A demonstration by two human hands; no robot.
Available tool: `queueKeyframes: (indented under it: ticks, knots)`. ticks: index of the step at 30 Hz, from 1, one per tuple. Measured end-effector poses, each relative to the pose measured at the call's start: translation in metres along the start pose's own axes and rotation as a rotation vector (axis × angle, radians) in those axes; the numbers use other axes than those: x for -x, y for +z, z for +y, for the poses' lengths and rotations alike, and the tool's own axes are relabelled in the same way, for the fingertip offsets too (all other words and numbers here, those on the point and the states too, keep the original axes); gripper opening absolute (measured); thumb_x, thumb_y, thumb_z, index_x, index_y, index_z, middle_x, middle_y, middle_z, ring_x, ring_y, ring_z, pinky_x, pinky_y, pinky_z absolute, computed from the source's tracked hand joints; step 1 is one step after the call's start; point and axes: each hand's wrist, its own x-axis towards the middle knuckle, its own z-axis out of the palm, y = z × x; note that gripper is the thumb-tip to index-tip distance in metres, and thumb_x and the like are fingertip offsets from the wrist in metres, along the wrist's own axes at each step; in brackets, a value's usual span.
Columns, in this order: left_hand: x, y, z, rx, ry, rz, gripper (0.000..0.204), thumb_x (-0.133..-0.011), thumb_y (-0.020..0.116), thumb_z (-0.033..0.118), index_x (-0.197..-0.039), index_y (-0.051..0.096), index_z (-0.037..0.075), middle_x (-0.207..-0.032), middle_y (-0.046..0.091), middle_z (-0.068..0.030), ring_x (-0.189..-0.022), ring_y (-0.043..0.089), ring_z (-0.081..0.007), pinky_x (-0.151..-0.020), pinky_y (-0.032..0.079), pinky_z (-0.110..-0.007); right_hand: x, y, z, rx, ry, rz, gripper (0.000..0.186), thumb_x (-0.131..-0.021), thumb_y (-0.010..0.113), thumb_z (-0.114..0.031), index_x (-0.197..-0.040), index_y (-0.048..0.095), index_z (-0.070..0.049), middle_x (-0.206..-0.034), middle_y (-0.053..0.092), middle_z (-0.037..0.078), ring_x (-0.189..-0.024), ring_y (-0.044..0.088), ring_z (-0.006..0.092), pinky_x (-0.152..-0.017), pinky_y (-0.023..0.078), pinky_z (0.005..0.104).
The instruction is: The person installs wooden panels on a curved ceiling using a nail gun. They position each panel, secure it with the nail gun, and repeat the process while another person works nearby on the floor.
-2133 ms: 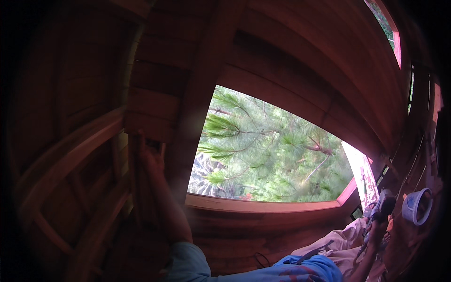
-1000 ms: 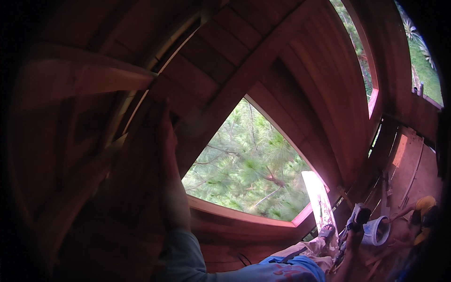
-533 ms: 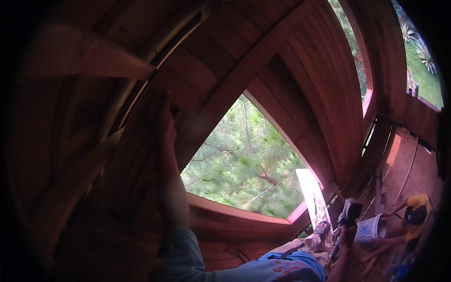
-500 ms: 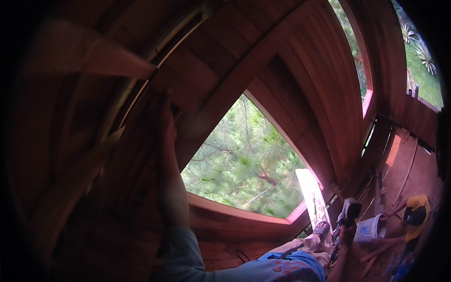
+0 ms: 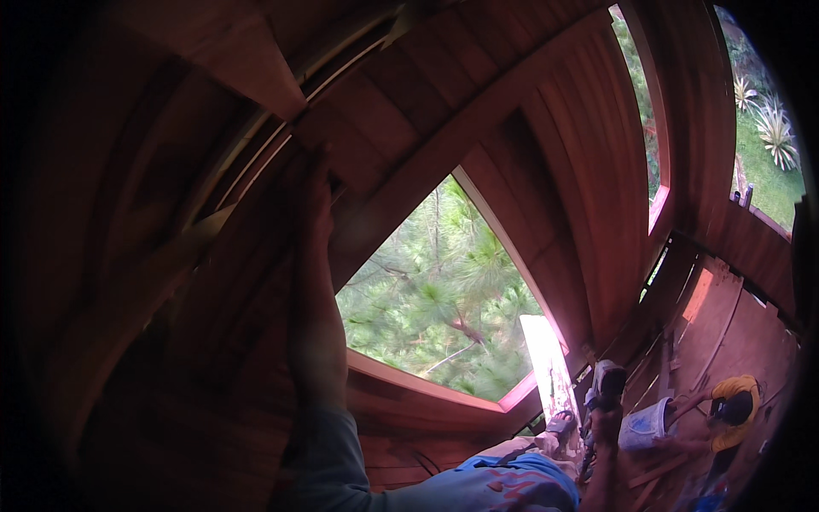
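My left arm reaches up along the dark wooden wall [image 5: 401,128]. My left hand [image 5: 317,200] lies against the boards beside the window's upper left edge, its fingers stretched upward; shadow hides much of it. Low on the right, my right hand [image 5: 606,418] is closed around a grey and black hand-held tool [image 5: 609,381], whose exact kind I cannot make out. The tool points upward, near the lower right corner of the window opening [image 5: 444,299].
A pale board [image 5: 550,363] leans at the window's corner, above my sandalled foot [image 5: 560,422]. Below, a person in yellow [image 5: 735,410] bends beside a whitish bucket [image 5: 646,425], with scrap wood around. A beam [image 5: 256,68] juts in at upper left.
My view has shifted and tilted slightly. My left hand stays against the boards and my right hand keeps the tool. The person in yellow has their arms by the bucket in both frames.
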Motion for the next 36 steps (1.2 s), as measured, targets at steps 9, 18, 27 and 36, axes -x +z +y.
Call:
queueKeyframes:
  ticks: [9,18,27,36]
  knots:
    - [0.005,0.008,0.002,0.000,-0.086,0.037,0.054,-0.089,0.069,0.036,-0.135,0.051,0.015,-0.125,0.055,-0.0039,-0.111,0.053,-0.0162,-0.087,0.048,-0.038,-0.030,0.027,0.042,-0.033,-0.332,0.012,0.020,-0.085,0.071,-0.021,-0.086,0.057,-0.006,-0.057,0.053,-0.001,-0.043,0.052,0.0099,-0.043,0.039,0.0266]
    - [-0.012,-0.005,-0.012,0.003,-0.131,0.030,0.041,-0.087,0.070,0.032,-0.122,0.060,0.013,-0.109,0.060,0.0002,-0.096,0.057,-0.0092,-0.079,0.050,-0.031,0.000,0.052,-0.068,0.068,-0.192,-0.301,0.014,-0.074,0.056,-0.006,-0.087,0.058,-0.002,-0.053,0.050,0.001,-0.048,0.054,0.0136,-0.047,0.044,0.0316]
    - [0.032,-0.014,-0.017,-0.231,0.586,-0.151,0.020,-0.093,0.063,0.012,-0.111,0.065,0.005,-0.092,0.064,-0.0031,-0.085,0.062,-0.0109,-0.076,0.049,-0.027,0.006,0.042,-0.005,0.040,-0.287,-0.237,0.017,-0.070,0.053,-0.006,-0.085,0.060,0.000,-0.060,0.057,0.008,-0.050,0.060,0.0180,-0.046,0.047,0.0320]
    - [0.107,-0.032,-0.024,-0.544,0.985,-0.269,0.034,-0.087,0.064,0.005,-0.122,0.064,0.003,-0.118,0.066,-0.0145,-0.104,0.066,-0.0316,-0.089,0.052,-0.037,0.028,0.033,-0.027,0.094,-0.310,-0.230,0.027,-0.069,0.054,-0.009,-0.094,0.060,0.002,-0.059,0.057,0.007,-0.049,0.059,0.0171,-0.046,0.048,0.0312]
